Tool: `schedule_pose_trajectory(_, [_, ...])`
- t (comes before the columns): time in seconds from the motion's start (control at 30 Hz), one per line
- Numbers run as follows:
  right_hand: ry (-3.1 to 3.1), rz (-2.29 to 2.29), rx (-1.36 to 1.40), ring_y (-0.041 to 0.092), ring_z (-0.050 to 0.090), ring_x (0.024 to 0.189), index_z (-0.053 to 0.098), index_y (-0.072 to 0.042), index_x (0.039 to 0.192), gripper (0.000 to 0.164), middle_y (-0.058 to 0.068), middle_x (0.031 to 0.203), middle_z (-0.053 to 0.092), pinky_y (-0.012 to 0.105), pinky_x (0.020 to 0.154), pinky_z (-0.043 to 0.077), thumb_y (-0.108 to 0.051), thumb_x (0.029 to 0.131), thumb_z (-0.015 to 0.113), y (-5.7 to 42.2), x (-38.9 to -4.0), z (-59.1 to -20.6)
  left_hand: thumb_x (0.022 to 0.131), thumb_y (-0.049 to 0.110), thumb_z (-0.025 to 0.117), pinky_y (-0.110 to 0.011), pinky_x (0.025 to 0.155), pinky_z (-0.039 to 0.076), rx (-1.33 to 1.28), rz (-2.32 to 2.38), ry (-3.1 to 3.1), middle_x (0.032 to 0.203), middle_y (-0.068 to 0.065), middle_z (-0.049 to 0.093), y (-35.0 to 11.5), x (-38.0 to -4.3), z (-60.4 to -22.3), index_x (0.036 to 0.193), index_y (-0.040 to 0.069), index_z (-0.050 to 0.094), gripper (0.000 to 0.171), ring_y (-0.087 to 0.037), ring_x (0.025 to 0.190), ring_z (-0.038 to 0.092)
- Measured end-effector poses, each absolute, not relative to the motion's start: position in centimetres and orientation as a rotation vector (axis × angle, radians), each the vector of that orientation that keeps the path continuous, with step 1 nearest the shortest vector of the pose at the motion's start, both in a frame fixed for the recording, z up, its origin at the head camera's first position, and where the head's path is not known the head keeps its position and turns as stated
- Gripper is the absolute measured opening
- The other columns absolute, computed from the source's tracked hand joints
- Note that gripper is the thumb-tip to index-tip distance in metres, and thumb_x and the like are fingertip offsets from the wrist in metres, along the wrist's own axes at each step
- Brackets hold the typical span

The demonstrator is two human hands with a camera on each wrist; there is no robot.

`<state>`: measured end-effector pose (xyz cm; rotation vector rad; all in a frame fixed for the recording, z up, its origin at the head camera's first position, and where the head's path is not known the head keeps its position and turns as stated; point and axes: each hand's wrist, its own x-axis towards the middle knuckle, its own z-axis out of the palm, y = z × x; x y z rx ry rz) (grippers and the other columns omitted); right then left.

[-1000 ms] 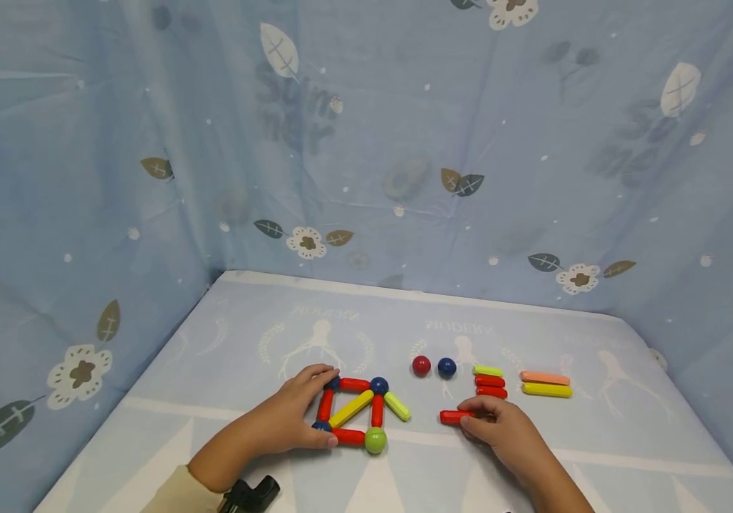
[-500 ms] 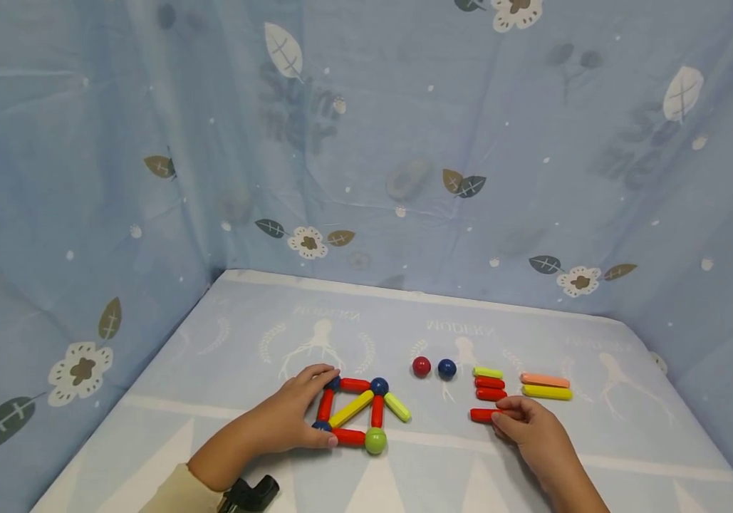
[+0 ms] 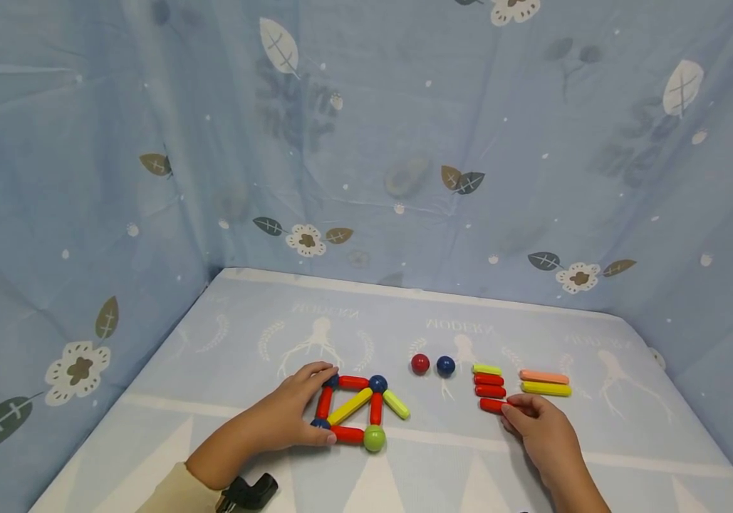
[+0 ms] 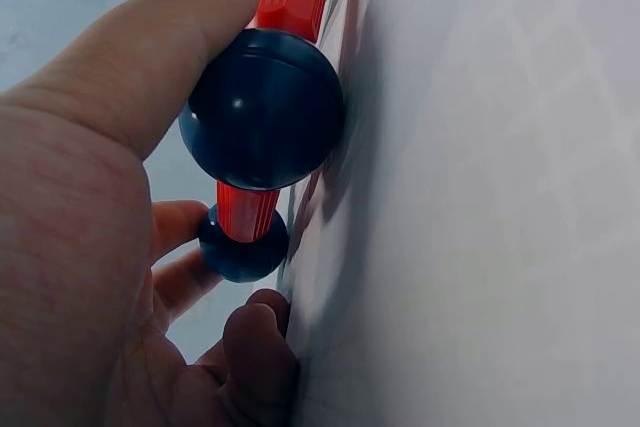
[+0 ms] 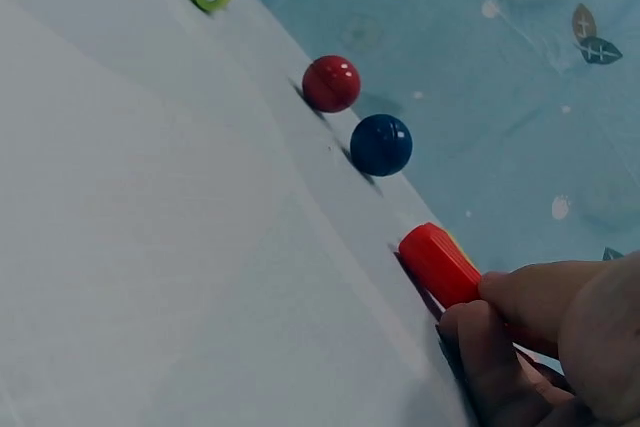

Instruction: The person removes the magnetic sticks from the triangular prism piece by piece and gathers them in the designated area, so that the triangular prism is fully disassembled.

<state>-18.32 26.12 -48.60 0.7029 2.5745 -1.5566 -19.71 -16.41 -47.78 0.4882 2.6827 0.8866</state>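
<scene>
My left hand (image 3: pixel 276 420) holds the left side of a flat square frame of magnetic rods and balls, its thumb by the near corner and fingers at the far one. Red rods (image 3: pixel 347 434) form the sides; three corners are blue balls (image 4: pixel 262 110), the fourth a green ball (image 3: pixel 375 438). A yellow rod (image 3: pixel 350 407) crosses it diagonally, and a short lime rod (image 3: pixel 396 404) sticks out from the far right corner. Between thumb and fingers my right hand (image 3: pixel 544 427) pinches a red magnetic rod (image 5: pixel 440 265), just in front of two other red rods (image 3: pixel 490 391).
A red ball (image 3: pixel 420 364) and a blue ball (image 3: pixel 446 366) sit beyond the frame. Another lime rod (image 3: pixel 487 370) lies behind the red row. Further right are an orange rod (image 3: pixel 544 377) and a long yellow rod (image 3: pixel 546 389). Patterned cloth (image 3: pixel 366 142) hangs behind the table.
My right hand has carried the red rod to the right and slightly away from me, up to the row of red rods. The left hand and the frame have stayed put.
</scene>
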Motion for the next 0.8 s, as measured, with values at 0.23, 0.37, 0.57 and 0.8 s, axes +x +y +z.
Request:
schedule_pose_trajectory(0.23, [2.594, -1.526, 0.713, 0.018, 0.067, 0.092, 0.067, -0.003, 0.130, 0.037, 0.015, 0.114, 0.065, 0.021, 0.071, 0.060, -0.019, 0.098, 0.075, 25.84, -18.35, -48.57, 0.073, 0.062, 0.090, -0.072, 0.109, 0.043, 0.483, 0.893, 2.679, 0.169, 0.002, 0.028, -16.42, -19.69, -47.69, 0.163, 0.028, 0.036, 0.111, -0.036, 0.148, 0.039])
schedule_pose_trajectory(0.37, [2.599, -1.537, 0.680, 0.020, 0.066, 0.097, 0.066, -0.002, 0.131, 0.038, 0.015, 0.116, 0.065, 0.022, 0.073, 0.061, -0.019, 0.098, 0.075, 25.92, -18.31, -48.60, 0.073, 0.063, 0.089, -0.071, 0.109, 0.044, 0.494, 0.895, 2.677, 0.169, 0.002, 0.028, -16.49, -19.80, -47.88, 0.164, 0.029, 0.036, 0.111, -0.036, 0.148, 0.039])
schedule_pose_trajectory(0.57, [2.667, -1.453, 0.638, 0.026, 0.061, 0.109, 0.067, -0.003, 0.134, 0.041, 0.014, 0.118, 0.067, 0.022, 0.075, 0.060, -0.024, 0.099, 0.075, 26.14, -18.15, -48.60, 0.073, 0.063, 0.089, -0.071, 0.110, 0.043, 0.502, 0.889, 2.681, 0.169, 0.003, 0.027, -16.56, -19.91, -48.05, 0.164, 0.029, 0.035, 0.110, -0.035, 0.148, 0.038])
schedule_pose_trajectory(0.8, [2.663, -1.429, 0.668, 0.028, 0.057, 0.111, 0.066, -0.004, 0.136, 0.046, 0.015, 0.123, 0.065, 0.024, 0.076, 0.058, -0.028, 0.098, 0.076, 25.96, -18.28, -48.56, 0.073, 0.062, 0.089, -0.071, 0.109, 0.044, 0.498, 0.884, 2.682, 0.169, 0.002, 0.028, -16.53, -19.87, -48.09, 0.164, 0.029, 0.036, 0.110, -0.035, 0.148, 0.038])
